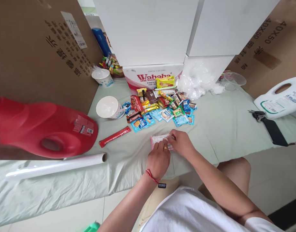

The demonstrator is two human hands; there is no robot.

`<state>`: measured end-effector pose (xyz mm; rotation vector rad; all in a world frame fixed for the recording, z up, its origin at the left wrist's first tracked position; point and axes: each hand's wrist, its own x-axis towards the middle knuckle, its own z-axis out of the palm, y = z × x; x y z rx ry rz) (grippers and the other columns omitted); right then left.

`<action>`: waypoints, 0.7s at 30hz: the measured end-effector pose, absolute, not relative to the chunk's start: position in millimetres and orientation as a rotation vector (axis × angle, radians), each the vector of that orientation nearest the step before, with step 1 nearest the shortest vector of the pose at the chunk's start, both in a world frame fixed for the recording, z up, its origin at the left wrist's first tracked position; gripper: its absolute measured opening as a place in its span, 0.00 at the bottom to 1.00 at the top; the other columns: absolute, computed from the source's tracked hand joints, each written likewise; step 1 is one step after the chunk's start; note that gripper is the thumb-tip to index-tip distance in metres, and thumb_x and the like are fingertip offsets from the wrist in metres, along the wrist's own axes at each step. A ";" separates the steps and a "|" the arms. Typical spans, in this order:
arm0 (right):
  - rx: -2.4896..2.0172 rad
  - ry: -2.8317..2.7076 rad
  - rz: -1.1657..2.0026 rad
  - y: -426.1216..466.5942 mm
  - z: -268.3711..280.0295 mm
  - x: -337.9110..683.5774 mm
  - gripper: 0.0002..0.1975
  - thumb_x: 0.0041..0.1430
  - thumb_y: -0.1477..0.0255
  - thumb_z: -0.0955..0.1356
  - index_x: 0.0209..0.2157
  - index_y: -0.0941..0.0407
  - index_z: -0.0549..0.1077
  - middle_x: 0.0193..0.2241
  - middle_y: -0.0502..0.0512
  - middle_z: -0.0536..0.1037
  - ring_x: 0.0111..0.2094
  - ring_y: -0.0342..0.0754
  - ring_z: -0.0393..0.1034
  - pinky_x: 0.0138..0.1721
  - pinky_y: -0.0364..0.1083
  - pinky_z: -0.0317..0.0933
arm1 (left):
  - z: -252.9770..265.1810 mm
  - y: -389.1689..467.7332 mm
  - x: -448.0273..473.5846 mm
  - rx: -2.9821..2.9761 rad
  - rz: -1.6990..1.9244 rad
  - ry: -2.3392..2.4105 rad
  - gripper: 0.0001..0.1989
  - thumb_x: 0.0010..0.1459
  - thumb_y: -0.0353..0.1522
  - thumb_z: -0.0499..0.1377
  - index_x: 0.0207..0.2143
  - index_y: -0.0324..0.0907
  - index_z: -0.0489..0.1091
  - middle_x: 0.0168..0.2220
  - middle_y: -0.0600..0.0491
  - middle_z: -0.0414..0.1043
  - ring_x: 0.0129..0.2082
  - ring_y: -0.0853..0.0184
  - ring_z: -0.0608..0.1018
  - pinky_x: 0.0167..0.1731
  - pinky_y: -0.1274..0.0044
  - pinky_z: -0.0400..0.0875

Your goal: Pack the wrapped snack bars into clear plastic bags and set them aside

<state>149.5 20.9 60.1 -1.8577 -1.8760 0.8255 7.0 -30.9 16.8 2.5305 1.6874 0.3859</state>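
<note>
Both hands meet over a small flat packet, whitish with pink edges, at the front of the cloth-covered table. My left hand, with a red string bracelet at the wrist, has its fingers bent onto the packet's near side. At the packet's right end, my right hand pinches its edge. Fingers cover part of the packet, so its contents cannot be made out. Just beyond lies a pile of wrapped snacks in blue, red, yellow and brown. A long red stick packet rests to the left.
Left are a red jug, a plastic film roll and paper bowls. White boxes stand behind the snacks, with clear plastic bags beside them. Right are a white jug, keys and a black phone-like object. Large cartons flank the table.
</note>
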 end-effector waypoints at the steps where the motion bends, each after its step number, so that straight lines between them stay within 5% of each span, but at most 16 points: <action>1: -1.884 -1.935 0.802 21.4 62.6 141.2 0.08 0.64 0.70 0.66 0.30 0.54 0.71 0.24 0.51 0.74 0.29 0.47 0.67 0.30 0.44 0.52 | 16.4 -30.5 6.0 2.522 0.374 1.667 0.16 0.67 0.27 0.52 0.54 0.39 0.71 0.42 0.45 0.74 0.44 0.58 0.76 0.37 0.72 0.75; 7: -1.785 -2.039 0.843 6.6 60.5 120.5 0.13 0.71 0.73 0.60 0.39 0.57 0.76 0.38 0.59 0.74 0.38 0.49 0.71 0.41 0.46 0.62 | 11.5 -23.7 -6.9 2.396 0.492 1.548 0.17 0.61 0.26 0.54 0.51 0.39 0.72 0.43 0.43 0.74 0.45 0.57 0.77 0.39 0.71 0.75; 12: -1.433 -1.969 0.820 -22.8 43.6 125.2 0.16 0.72 0.68 0.61 0.54 0.59 0.74 0.44 0.61 0.70 0.47 0.52 0.68 0.52 0.50 0.67 | 17.2 -6.1 -34.2 2.016 0.702 1.180 0.12 0.58 0.27 0.54 0.37 0.41 0.77 0.35 0.47 0.76 0.35 0.62 0.77 0.36 0.71 0.74; 15: -1.480 -2.050 0.651 -34.4 33.5 121.6 0.23 0.72 0.63 0.62 0.62 0.61 0.69 0.49 0.65 0.71 0.50 0.57 0.65 0.54 0.56 0.66 | 25.2 0.6 -57.5 1.475 0.765 1.002 0.12 0.59 0.32 0.58 0.42 0.40 0.79 0.34 0.48 0.79 0.31 0.63 0.78 0.35 0.70 0.76; 18: -1.578 -2.203 0.468 -38.9 27.9 114.0 0.25 0.72 0.65 0.63 0.64 0.62 0.66 0.54 0.68 0.71 0.52 0.61 0.64 0.55 0.60 0.65 | 35.3 -2.3 -76.0 1.219 0.941 1.021 0.16 0.62 0.35 0.61 0.50 0.38 0.78 0.41 0.44 0.82 0.35 0.61 0.82 0.38 0.68 0.78; 21: -1.650 -2.317 0.359 -40.0 25.1 106.9 0.26 0.70 0.70 0.65 0.66 0.62 0.65 0.56 0.69 0.72 0.51 0.62 0.65 0.51 0.60 0.67 | 41.5 -10.3 -79.7 1.594 1.031 1.073 0.14 0.68 0.34 0.56 0.51 0.43 0.78 0.50 0.44 0.80 0.48 0.60 0.81 0.49 0.67 0.77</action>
